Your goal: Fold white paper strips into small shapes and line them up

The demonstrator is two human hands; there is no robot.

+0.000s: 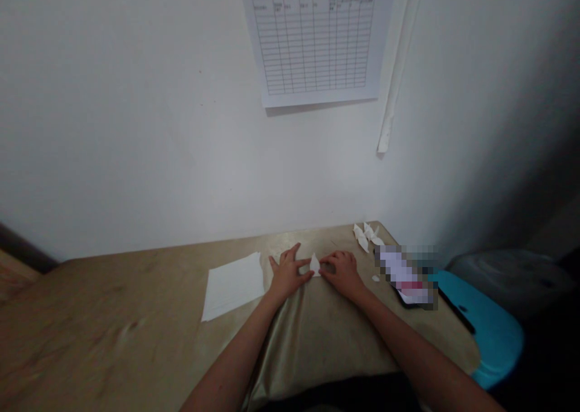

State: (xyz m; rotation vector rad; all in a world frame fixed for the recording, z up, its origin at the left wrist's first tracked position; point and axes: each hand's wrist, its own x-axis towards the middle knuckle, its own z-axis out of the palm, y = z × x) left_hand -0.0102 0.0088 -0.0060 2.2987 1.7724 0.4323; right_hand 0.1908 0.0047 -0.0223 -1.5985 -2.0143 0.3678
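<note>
Between my two hands a small piece of folded white paper (315, 266) stands out against the brown tabletop, its pointed end facing the wall. My left hand (289, 272) pinches its left edge with thumb and index finger, the other fingers spread outward. On the opposite edge, the thumb and index finger of my right hand (343, 271) press, with the remaining fingers curled. A stack of white paper sheets (233, 286) lies to the left of my left hand. Several folded white paper shapes (366, 237) rest near the table's far right corner.
The brown-covered table (136, 315) meets the wall at its far edge. At the right lies a phone (406, 279) with a blurred screen, near a tiny white scrap (376, 278). A turquoise chair (492, 321) stands beyond the right edge. A printed chart (321, 43) hangs above.
</note>
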